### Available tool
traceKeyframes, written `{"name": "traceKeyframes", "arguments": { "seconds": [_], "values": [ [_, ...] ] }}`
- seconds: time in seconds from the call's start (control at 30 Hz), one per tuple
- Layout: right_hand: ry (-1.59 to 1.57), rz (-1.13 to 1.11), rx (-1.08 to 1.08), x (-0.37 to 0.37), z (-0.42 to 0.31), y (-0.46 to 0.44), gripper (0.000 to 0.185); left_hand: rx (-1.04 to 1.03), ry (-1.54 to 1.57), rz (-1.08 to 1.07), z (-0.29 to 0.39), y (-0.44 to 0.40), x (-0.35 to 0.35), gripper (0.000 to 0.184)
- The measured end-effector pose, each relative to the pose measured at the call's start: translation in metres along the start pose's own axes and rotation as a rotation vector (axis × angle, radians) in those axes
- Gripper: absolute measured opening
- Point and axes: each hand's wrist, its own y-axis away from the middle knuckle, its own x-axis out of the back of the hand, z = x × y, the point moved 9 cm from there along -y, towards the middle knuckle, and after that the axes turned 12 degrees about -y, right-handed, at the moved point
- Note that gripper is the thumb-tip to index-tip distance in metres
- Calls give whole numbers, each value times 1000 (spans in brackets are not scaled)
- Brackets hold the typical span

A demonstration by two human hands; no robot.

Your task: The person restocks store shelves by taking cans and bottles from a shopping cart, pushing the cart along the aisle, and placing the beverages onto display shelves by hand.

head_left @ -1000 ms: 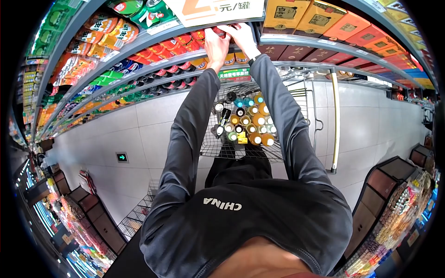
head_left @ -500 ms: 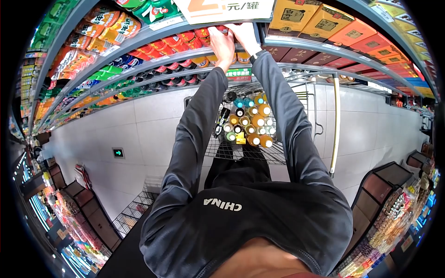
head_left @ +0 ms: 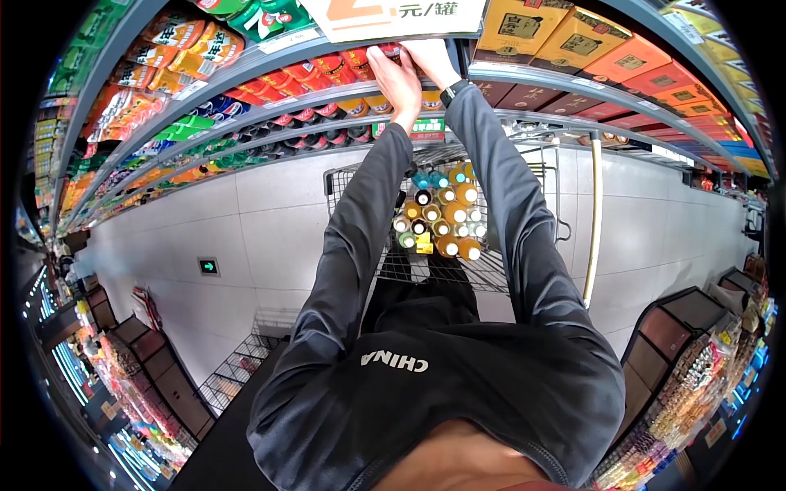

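My left hand (head_left: 398,84) reaches into a shelf row of red drink containers (head_left: 327,69). Its fingers and thumb sit around a red can (head_left: 389,51), whose far part is hidden under the price sign (head_left: 393,20). Close beside it on the right is my right hand (head_left: 434,59), with a dark band at the wrist. Its fingers bend in toward the same spot, but the sign and shelf hide most of them. Below my forearms stands a wire shopping cart (head_left: 499,270) with several bottles (head_left: 446,214) with orange, yellow and blue-green contents.
Orange bottles (head_left: 214,49) and green 7UP packs (head_left: 266,18) fill the shelves on the left. Boxed goods (head_left: 573,37) line the right side. The cart's pale handle bar (head_left: 594,221) stands right of my arm. A wire basket (head_left: 237,372) and snack displays (head_left: 131,401) are behind me.
Both hands stay at the red row, with the left wrist and forearm shifted slightly right. More of the cart's left edge shows, and the black item in it is now mostly covered by my sleeve.
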Motion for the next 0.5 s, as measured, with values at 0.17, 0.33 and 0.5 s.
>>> {"name": "traceKeyframes", "arguments": {
  "seconds": [0.17, 0.33, 0.5],
  "values": [
    [169, -50, 44, -3, 13, -2, 38, -42, -73, 48, 2, 3, -1, 50],
    [72, -68, -78, -2, 0, -2, 41, 9, -85, 47, 1, 3, -1, 50],
    [81, -106, -98, -5, 0, -2, 44, 101, -50, 84, 0, 7, 3, 50]
  ]
}}
